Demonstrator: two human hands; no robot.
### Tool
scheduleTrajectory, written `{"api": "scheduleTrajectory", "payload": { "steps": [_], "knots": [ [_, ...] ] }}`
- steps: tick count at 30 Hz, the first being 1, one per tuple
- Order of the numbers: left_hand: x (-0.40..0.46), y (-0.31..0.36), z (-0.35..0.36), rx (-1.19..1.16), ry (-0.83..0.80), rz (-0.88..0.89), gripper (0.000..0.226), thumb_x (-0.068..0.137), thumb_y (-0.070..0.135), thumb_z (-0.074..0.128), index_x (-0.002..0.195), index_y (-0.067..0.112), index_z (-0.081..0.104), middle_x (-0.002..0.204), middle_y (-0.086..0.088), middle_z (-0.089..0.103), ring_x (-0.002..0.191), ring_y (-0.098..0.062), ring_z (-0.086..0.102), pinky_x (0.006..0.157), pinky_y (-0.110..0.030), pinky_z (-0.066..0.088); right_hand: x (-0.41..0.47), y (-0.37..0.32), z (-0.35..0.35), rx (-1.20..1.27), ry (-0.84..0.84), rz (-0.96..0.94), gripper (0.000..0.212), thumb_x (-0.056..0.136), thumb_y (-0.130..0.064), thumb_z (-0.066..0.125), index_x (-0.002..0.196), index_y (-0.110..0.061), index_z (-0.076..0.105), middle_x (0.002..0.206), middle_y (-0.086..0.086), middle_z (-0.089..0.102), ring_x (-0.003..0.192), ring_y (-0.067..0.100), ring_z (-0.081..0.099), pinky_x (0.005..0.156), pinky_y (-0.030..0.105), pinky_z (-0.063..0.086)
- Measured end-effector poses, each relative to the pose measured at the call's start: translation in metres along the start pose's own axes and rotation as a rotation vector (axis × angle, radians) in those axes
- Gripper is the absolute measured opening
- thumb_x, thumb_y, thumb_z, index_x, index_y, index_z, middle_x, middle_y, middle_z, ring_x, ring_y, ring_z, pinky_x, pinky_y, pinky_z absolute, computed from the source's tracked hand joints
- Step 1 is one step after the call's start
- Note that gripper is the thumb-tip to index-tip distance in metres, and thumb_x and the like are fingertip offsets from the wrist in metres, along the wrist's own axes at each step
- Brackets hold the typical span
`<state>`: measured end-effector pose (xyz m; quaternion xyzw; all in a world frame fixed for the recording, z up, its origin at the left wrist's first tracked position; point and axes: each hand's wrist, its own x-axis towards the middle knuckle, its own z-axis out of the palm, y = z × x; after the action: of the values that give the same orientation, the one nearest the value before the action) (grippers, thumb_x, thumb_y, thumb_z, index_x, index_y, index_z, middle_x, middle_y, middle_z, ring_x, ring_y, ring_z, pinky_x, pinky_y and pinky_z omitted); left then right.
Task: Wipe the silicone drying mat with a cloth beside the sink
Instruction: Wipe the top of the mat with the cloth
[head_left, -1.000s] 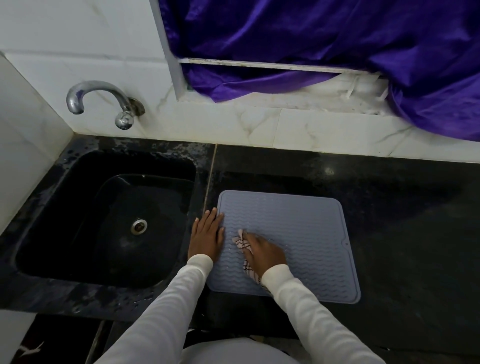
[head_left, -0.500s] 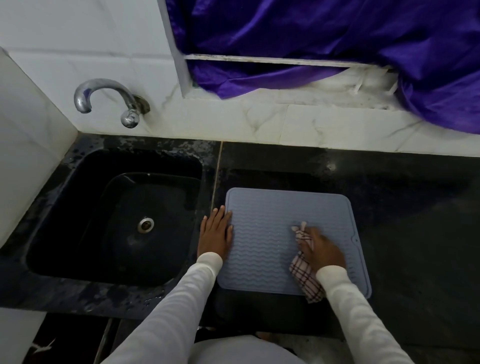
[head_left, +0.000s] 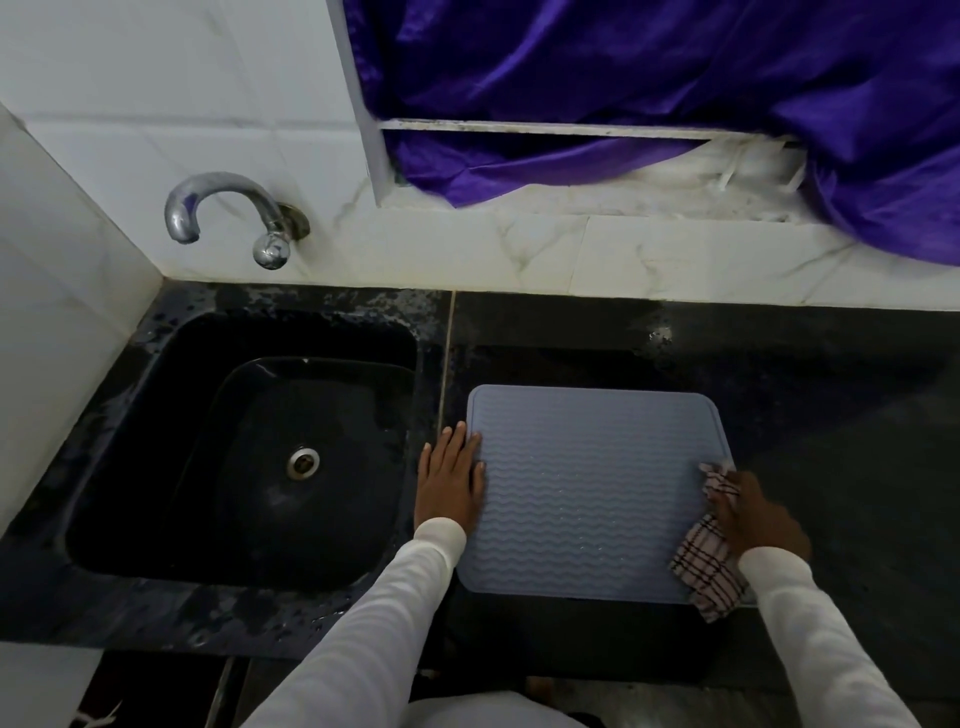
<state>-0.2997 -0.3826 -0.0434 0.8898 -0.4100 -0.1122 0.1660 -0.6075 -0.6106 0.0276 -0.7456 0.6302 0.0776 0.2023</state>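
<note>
Mat: the grey-blue ribbed silicone drying mat (head_left: 592, 493) lies on the black stone table (head_left: 831, 415), just beside the black sink (head_left: 156, 395).
Left hand (head_left: 451, 483): laid flat, fingers straight, across the mat's left edge.
Right hand (head_left: 756, 514): the checked cloth (head_left: 706, 571) is gripped at the mat's right edge.
Risk: the cloth may be carried off onto the table, or the mat dragged if the left hand's pressure is eased.

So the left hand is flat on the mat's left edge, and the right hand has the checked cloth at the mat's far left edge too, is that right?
Not quite. The left hand does lie flat on the left edge of the mat, but the right hand presses the checked cloth at the mat's right edge, as the head view shows.
</note>
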Motion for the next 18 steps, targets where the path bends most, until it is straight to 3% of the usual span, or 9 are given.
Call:
{"api": "scheduleTrajectory", "payload": {
  "steps": [5, 9, 13, 16, 18],
  "knots": [
    [0.000, 0.001, -0.003, 0.006, -0.005, -0.001, 0.051, 0.104, 0.042, 0.025, 0.154, 0.032, 0.020, 0.164, 0.006, 0.012, 0.151, -0.012, 0.003, 0.120, -0.035, -0.010, -0.004, -0.005, 0.000, 0.008, -0.022, 0.053, 0.037, 0.095, -0.057, 0.029, 0.116, -0.026, 0.035, 0.089, 0.012, 0.057, 0.084, 0.035, 0.062, 0.076, 0.044, 0.049],
    [-0.001, 0.001, -0.004, 0.025, -0.016, 0.005, 0.057, 0.100, 0.046, 0.015, 0.155, 0.031, 0.018, 0.164, 0.005, 0.011, 0.151, -0.013, 0.003, 0.120, -0.036, -0.010, -0.020, -0.014, 0.000, 0.102, 0.058, 0.011, 0.048, 0.094, -0.058, 0.034, 0.127, -0.024, 0.042, 0.110, 0.018, 0.062, 0.095, 0.037, 0.062, 0.084, 0.047, 0.050],
    [-0.001, 0.002, -0.004, 0.022, -0.004, 0.008, 0.060, 0.099, 0.047, 0.011, 0.155, 0.030, 0.019, 0.164, 0.005, 0.012, 0.151, -0.014, 0.004, 0.122, -0.037, -0.007, -0.051, -0.045, 0.002, 0.257, 0.096, -0.215, 0.041, 0.096, -0.047, 0.047, 0.135, -0.036, 0.046, 0.131, 0.004, 0.059, 0.113, 0.030, 0.058, 0.094, 0.040, 0.044],
    [-0.001, 0.002, -0.003, 0.015, -0.010, 0.001, 0.056, 0.101, 0.045, 0.017, 0.155, 0.031, 0.020, 0.164, 0.004, 0.013, 0.151, -0.013, 0.004, 0.122, -0.039, -0.005, -0.072, -0.083, 0.022, 0.346, 0.067, -0.416, 0.038, 0.092, -0.050, 0.053, 0.130, -0.044, 0.048, 0.133, -0.015, 0.056, 0.113, 0.013, 0.059, 0.095, 0.032, 0.047],
    [-0.001, 0.002, -0.003, 0.004, -0.012, 0.000, 0.053, 0.103, 0.043, 0.022, 0.155, 0.030, 0.021, 0.164, 0.004, 0.014, 0.151, -0.013, 0.005, 0.122, -0.038, -0.005, -0.085, -0.111, 0.041, 0.314, 0.046, -0.534, 0.040, 0.091, -0.054, 0.052, 0.130, -0.046, 0.047, 0.132, -0.016, 0.057, 0.113, 0.012, 0.060, 0.093, 0.032, 0.050]
  ]
}}
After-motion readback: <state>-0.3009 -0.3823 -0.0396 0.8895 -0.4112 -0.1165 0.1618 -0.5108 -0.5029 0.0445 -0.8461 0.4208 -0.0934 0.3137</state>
